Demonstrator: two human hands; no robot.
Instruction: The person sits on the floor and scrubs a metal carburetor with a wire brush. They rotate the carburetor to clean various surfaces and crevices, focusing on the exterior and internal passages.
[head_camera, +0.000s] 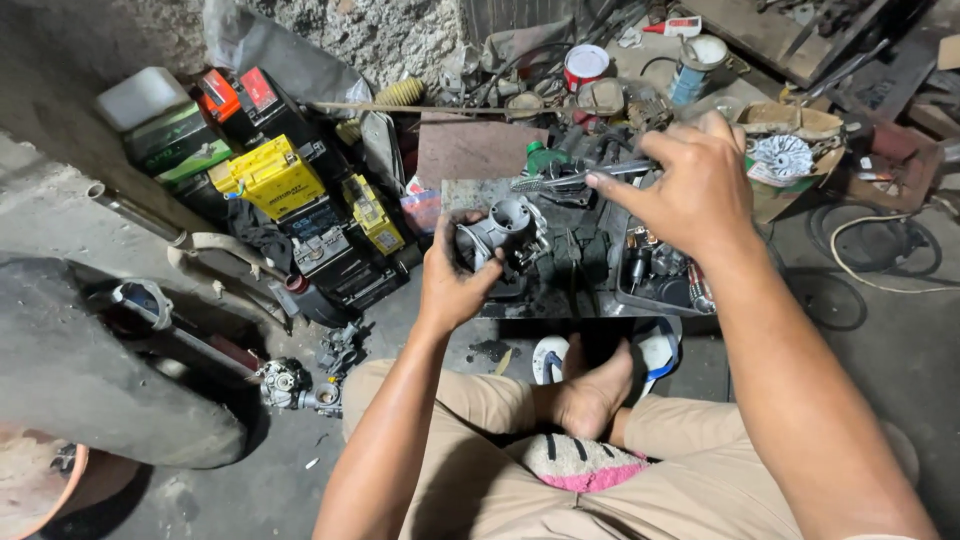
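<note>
My left hand (452, 283) grips a grey metal carburetor (505, 232), held up over the floor with its round bore facing me. My right hand (690, 185) is raised to the right of it and pinches a slim metal tool (575, 179) whose toothed end points left, just above the carburetor. The tool and the carburetor are close but apart. My crossed legs in tan trousers and a bare foot (590, 395) lie below both hands.
Yellow and black batteries (275, 178) are stacked at the left by a rough wall. A second carburetor (290, 385) lies on the floor at lower left. A dark tray of small parts (660, 270) sits under my right hand. Cans, wires and boxes clutter the back.
</note>
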